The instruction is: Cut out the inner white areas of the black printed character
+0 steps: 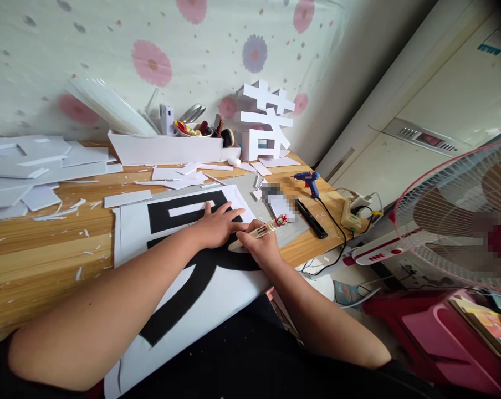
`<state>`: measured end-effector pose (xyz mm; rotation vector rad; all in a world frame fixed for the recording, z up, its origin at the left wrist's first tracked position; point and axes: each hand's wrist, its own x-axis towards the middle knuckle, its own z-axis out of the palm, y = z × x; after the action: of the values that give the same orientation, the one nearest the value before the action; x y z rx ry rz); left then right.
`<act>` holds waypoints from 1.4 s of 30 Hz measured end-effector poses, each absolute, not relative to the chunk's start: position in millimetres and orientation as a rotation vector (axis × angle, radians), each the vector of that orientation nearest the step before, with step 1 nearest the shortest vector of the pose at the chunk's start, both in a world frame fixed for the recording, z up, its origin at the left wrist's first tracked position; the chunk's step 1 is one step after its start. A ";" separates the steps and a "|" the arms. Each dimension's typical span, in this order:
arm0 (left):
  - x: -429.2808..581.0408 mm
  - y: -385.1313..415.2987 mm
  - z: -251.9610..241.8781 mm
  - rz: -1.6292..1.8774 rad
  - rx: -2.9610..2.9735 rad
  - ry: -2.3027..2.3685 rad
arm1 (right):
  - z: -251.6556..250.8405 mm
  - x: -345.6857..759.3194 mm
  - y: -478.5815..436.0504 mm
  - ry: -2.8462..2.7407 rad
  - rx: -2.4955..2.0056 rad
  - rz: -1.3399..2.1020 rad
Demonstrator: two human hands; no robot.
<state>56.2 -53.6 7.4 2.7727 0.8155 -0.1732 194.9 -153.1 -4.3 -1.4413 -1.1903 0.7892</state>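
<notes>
A white sheet (pixel 129 238) printed with a large black character (pixel 184 299) lies on the table, its near part hanging over the front edge. My left hand (pixel 217 226) rests flat on it with the fingers spread, over the character's upper part. Just to the right, my right hand (pixel 264 246) grips a thick pale multicolour pen (pixel 270 226) with a red ornament at its top end. The pen slants low over a black stroke; I cannot tell whether its tip touches the sheet. A grey cutting mat (pixel 246 194) shows from under the sheet.
White board pieces (pixel 21 160) and scraps lie on the wooden table (pixel 34 244). A white 3D character (pixel 267 122) stands behind, beside a long white box (pixel 163 149). At right are a blue glue gun (pixel 308 180), a black cutter (pixel 312 219), a power strip (pixel 352 213) and a fan (pixel 454 221).
</notes>
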 end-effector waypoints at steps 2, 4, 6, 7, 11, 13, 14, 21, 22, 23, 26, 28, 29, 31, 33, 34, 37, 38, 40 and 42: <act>56.1 -53.6 7.3 -0.176 2.775 0.813 | -4.7 194.9 -152.8 -1.214 -1.465 0.775; 56.0 -53.5 7.1 -0.175 2.779 0.809 | -4.9 195.5 -152.6 -1.231 -1.486 0.767; 56.0 -53.4 6.9 -0.174 2.781 0.808 | -4.4 196.7 -152.7 -1.249 -1.498 0.759; 56.0 -53.3 6.8 -0.173 2.782 0.808 | -3.9 197.5 -152.9 -1.256 -1.499 0.756; 55.9 -53.0 6.8 -0.173 2.781 0.815 | -1.8 200.2 -154.7 -1.260 -1.497 0.780; 55.9 -52.7 6.4 -0.180 2.782 0.820 | -1.3 201.0 -155.7 -1.251 -1.491 0.799; 55.9 -52.5 6.0 -0.184 2.783 0.822 | -1.3 201.4 -156.1 -1.249 -1.489 0.804; 55.2 -53.2 4.0 -0.137 2.810 0.850 | -2.2 205.4 -157.8 -1.218 -1.480 0.811; 54.9 -53.8 4.4 -0.119 2.809 0.853 | -2.3 206.2 -158.0 -1.210 -1.475 0.811; 54.6 -54.4 4.8 -0.100 2.807 0.854 | -2.4 206.9 -158.3 -1.204 -1.471 0.810; 54.1 -55.4 5.7 -0.077 2.811 0.834 | -2.2 209.1 -159.1 -1.206 -1.469 0.806; 54.1 -55.2 5.6 -0.093 2.825 0.813 | -2.0 210.7 -159.8 -1.216 -1.480 0.798; 54.1 -54.8 5.3 -0.102 2.830 0.809 | -2.0 211.7 -160.2 -1.220 -1.485 0.792; 54.2 -54.0 4.6 -0.118 2.832 0.805 | -2.4 213.9 -160.9 -1.223 -1.486 0.778; 54.3 -53.5 4.0 -0.126 2.830 0.804 | -3.5 216.8 -161.6 -1.223 -1.479 0.774; 54.2 -53.4 3.9 -0.127 2.830 0.803 | -4.4 218.5 -161.9 -1.216 -1.479 0.777; 54.1 -54.0 3.8 -0.129 2.831 0.811 | -7.9 224.6 -162.6 -1.183 -1.490 0.795; 54.1 -54.3 3.8 -0.129 2.831 0.815 | -9.2 226.7 -162.8 -1.173 -1.492 0.799; 54.3 -54.5 3.6 -0.128 2.832 0.821 | -11.1 230.7 -163.3 -1.158 -1.488 0.801; 54.6 -54.0 3.2 -0.127 2.833 0.822 | -11.5 234.0 -164.1 -1.146 -1.486 0.797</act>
<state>54.6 -54.0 3.2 2.8326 0.8221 -0.1268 234.0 -164.1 -11.5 -1.4863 -1.1463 0.7965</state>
